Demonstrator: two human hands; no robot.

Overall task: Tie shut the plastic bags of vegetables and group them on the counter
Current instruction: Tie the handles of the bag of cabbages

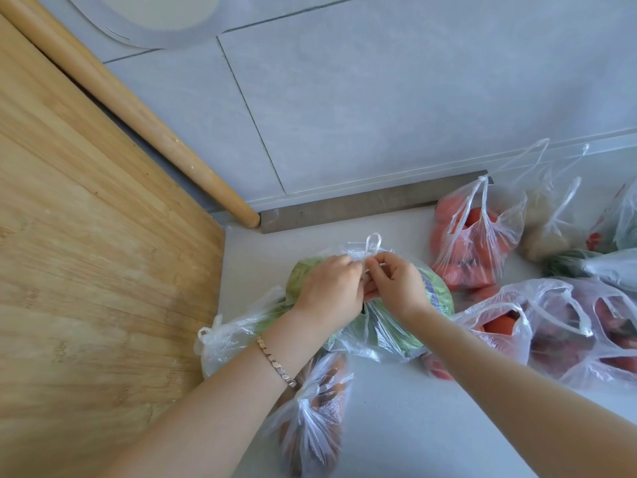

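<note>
A clear plastic bag with a green cabbage [389,331] lies on the white counter [396,419] in the middle. Above it, my left hand [331,291] and my right hand [396,281] each pinch one of the bag's handles [370,244], which cross in a loop between the fingertips. A knotted bag of green leaves [227,339] lies to the left, under my left wrist. Near the front edge lies a tied bag of brown-orange vegetables [320,415].
Bags of tomatoes [472,243] and other red produce [565,332] with loose handles stand at the right, with a potato bag [548,225] and greens [593,267] behind. A large wooden board [89,243] and a rolling pin [138,108] lean at the left against the tiled wall.
</note>
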